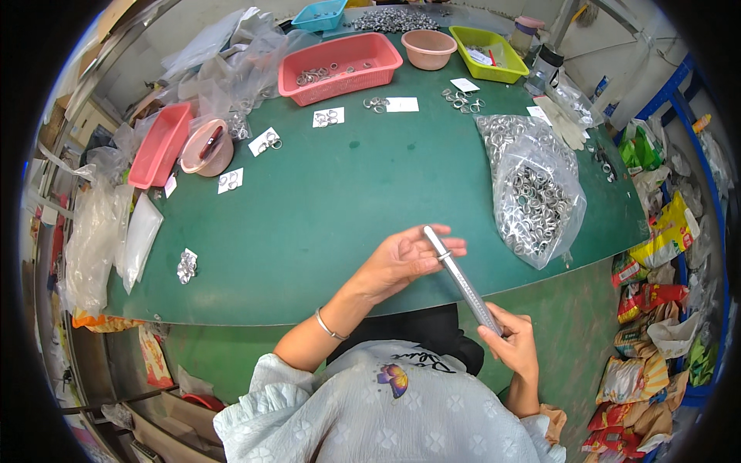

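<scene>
A grey metal ring mandrel (pixel 468 288), a tapered stick with marks along it, slants up and left over the table's front edge. Its thick lower end sits in my right hand (pixel 515 341), fingers wrapped round it. A small silver ring (pixel 444 256) encircles the mandrel near its narrow tip. My left hand (pixel 397 262) pinches that ring with the thumb and a finger, while other fingers stretch out behind the mandrel. To the right, a clear plastic bag (pixel 532 202) bulges with many silver rings.
Small ring groups lie on white cards (pixel 329 117) across the green table (pixel 347 193). A red basket (pixel 340 65), a pink bowl (pixel 429 49) and a yellow-green basket (pixel 488 54) stand at the back. Another red basket (pixel 160 147) is left. Packed shelves (pixel 687 231) flank the right.
</scene>
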Demonstrator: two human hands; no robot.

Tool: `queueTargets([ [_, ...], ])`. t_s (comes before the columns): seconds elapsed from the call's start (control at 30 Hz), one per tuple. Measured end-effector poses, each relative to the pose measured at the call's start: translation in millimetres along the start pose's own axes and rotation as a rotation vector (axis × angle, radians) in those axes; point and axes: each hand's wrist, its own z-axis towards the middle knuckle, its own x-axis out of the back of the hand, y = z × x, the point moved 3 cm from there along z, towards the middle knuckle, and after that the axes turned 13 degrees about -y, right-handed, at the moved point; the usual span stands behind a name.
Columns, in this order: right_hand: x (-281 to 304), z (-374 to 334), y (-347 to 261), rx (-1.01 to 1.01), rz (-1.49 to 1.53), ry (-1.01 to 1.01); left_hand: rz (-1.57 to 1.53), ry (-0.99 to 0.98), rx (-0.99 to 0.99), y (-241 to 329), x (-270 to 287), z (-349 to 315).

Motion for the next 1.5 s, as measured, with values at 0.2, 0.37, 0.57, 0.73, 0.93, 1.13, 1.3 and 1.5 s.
queueTargets([
  [0.2, -6.7, 2.0, -10.7, 0.069, -0.093, -0.021, -0.014, -0.01, 0.084, -21.5, -9.4, -5.7],
  [0.37, -13.8, 6.4, -18.9, 0.067, -0.063, 0.005, -0.003, 0.061, 0.189, -32.5, -3.5, -13.5],
  [0.57, -15.9, 4.9, -24.1, 0.07, -0.06, -0.028, 0.223, -0.012, 0.145, -21.4, -12.0, -11.3],
  [0.73, -20.5, 8.0, -31.0, 0.212, -0.069, -0.016, 0.269, -0.065, 0.106, -14.3, -20.0, -8.0],
  [0.93, -22.4, 9.0, -29.4, 0.197, -0.001, -0.062, 0.283, -0.097, 0.07, -10.9, -21.8, -8.5],
  [1.13, -22.6, 5.3, -36.1, 0.066, 0.075, -0.117, 0.327, -0.154, 0.002, -13.6, -20.4, -7.7],
  [1.3, -24.3, 3.6, -40.9, 0.105, 0.078, -0.105, 0.264, -0.142, -0.063, -17.5, -26.2, -5.5],
  [1.5, -25.3, 3.6, -43.6, 0.104, 0.127, -0.111, 0.263, -0.207, -0.075, -14.7, -26.2, -4.5],
])
